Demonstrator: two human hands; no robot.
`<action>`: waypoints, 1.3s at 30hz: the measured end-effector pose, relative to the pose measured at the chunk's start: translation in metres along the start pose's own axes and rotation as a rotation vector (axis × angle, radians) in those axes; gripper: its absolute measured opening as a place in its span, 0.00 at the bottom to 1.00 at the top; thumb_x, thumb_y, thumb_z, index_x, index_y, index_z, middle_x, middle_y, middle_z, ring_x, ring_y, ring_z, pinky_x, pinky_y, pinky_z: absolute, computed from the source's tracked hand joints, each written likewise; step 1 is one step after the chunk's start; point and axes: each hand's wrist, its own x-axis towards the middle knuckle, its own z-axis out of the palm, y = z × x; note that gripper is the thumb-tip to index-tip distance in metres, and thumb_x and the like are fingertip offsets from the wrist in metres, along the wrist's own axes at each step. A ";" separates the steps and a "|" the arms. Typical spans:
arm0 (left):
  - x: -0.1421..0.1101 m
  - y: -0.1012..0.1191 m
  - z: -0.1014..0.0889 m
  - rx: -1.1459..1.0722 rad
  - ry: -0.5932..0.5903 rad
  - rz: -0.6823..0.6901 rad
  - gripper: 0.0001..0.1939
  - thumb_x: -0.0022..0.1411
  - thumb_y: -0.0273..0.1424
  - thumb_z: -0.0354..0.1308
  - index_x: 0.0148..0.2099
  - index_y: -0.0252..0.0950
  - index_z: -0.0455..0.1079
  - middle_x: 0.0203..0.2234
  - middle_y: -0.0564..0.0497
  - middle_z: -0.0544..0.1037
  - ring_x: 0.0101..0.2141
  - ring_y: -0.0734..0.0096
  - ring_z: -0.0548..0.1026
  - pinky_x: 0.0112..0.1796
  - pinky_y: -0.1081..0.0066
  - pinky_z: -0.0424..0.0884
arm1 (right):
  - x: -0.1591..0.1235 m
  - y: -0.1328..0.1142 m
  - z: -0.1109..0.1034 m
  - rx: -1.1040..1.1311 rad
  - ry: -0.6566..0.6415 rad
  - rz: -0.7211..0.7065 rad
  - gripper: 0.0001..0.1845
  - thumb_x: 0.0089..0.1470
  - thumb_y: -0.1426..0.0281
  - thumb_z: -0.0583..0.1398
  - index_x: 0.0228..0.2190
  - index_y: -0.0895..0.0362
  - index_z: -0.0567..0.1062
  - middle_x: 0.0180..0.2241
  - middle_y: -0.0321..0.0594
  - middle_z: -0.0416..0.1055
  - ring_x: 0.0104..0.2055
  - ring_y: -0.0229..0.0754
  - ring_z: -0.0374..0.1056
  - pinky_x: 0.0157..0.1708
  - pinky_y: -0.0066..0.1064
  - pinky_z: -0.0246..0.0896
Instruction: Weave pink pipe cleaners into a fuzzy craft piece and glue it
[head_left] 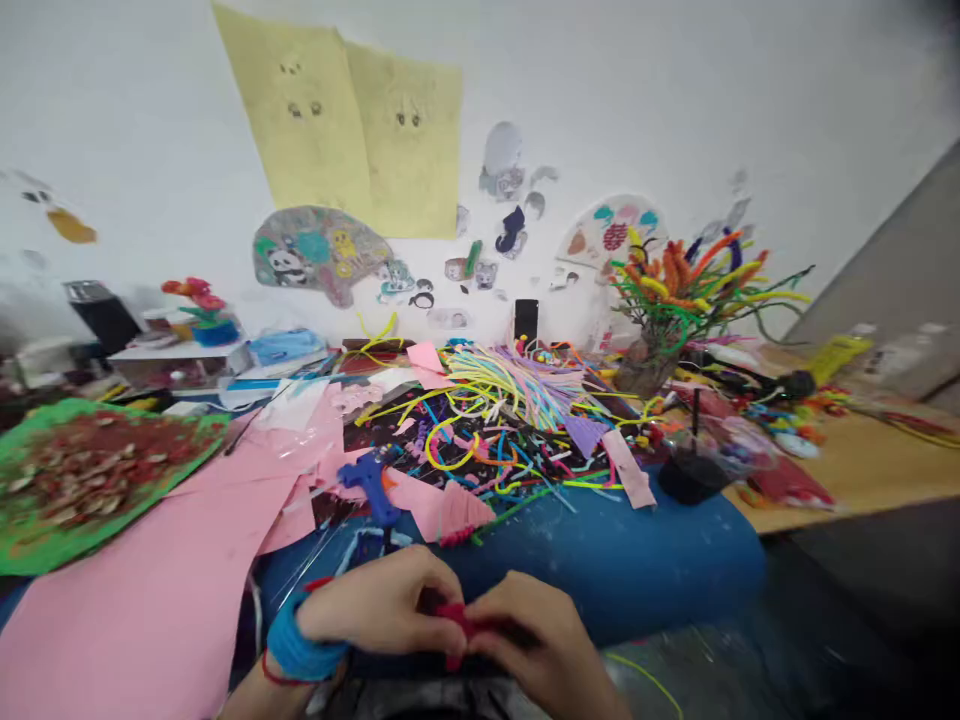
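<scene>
My left hand [382, 605] and my right hand [536, 640] meet at the bottom middle of the view, just in front of the blue table edge [637, 570]. Both pinch a small red fuzzy piece [459, 622], likely a pipe cleaner, between their fingertips. A blue band [296, 650] and a thin red cord wrap my left wrist. A blue glue gun [373, 485] lies on the table just beyond my hands.
Pink paper sheets [150, 580] cover the left side. A green sheet with brown bits [82, 480] lies far left. Loose coloured pipe cleaners [495, 420] fill the middle. A vase of pipe-cleaner flowers [667, 300] stands back right, near a wooden table [870, 460].
</scene>
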 end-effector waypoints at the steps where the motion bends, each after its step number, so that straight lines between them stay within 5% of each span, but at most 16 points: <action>1: 0.001 0.000 0.000 -0.021 -0.012 -0.010 0.08 0.55 0.34 0.63 0.30 0.34 0.76 0.21 0.58 0.70 0.24 0.77 0.63 0.25 0.76 0.55 | -0.001 0.002 0.000 -0.006 0.015 -0.024 0.10 0.60 0.60 0.61 0.32 0.53 0.78 0.26 0.33 0.80 0.26 0.34 0.73 0.28 0.23 0.63; 7: 0.004 -0.003 0.008 -0.421 0.037 0.039 0.11 0.59 0.38 0.61 0.35 0.34 0.72 0.25 0.56 0.73 0.26 0.75 0.67 0.28 0.75 0.62 | 0.000 0.005 -0.003 -0.032 0.178 -0.126 0.04 0.61 0.70 0.62 0.33 0.56 0.77 0.25 0.37 0.79 0.26 0.36 0.73 0.28 0.25 0.65; 14: -0.001 -0.017 0.036 -0.686 0.351 0.112 0.17 0.56 0.43 0.66 0.34 0.33 0.73 0.25 0.54 0.73 0.28 0.73 0.70 0.32 0.74 0.65 | -0.003 0.003 0.004 -0.095 0.397 -0.174 0.09 0.57 0.81 0.62 0.37 0.57 0.77 0.26 0.40 0.78 0.25 0.38 0.72 0.25 0.27 0.67; 23: 0.010 -0.012 0.055 -1.023 0.417 0.112 0.19 0.46 0.42 0.73 0.29 0.31 0.75 0.21 0.52 0.75 0.22 0.75 0.72 0.28 0.74 0.66 | -0.008 0.008 0.011 -0.107 0.444 -0.196 0.12 0.55 0.83 0.62 0.39 0.58 0.78 0.27 0.43 0.79 0.27 0.39 0.73 0.25 0.29 0.69; 29: 0.019 -0.011 0.068 -1.344 0.377 0.124 0.18 0.43 0.39 0.74 0.27 0.30 0.74 0.15 0.55 0.69 0.18 0.77 0.64 0.24 0.75 0.65 | -0.010 0.010 0.014 -0.158 0.443 -0.208 0.11 0.58 0.82 0.61 0.39 0.58 0.78 0.29 0.44 0.80 0.27 0.39 0.75 0.26 0.28 0.69; 39: 0.023 -0.011 0.078 -1.415 0.454 0.118 0.18 0.46 0.40 0.73 0.27 0.31 0.73 0.17 0.56 0.67 0.20 0.78 0.64 0.25 0.77 0.63 | -0.010 0.004 0.031 -0.253 0.508 -0.150 0.07 0.60 0.77 0.60 0.37 0.57 0.77 0.18 0.34 0.74 0.16 0.34 0.67 0.19 0.24 0.63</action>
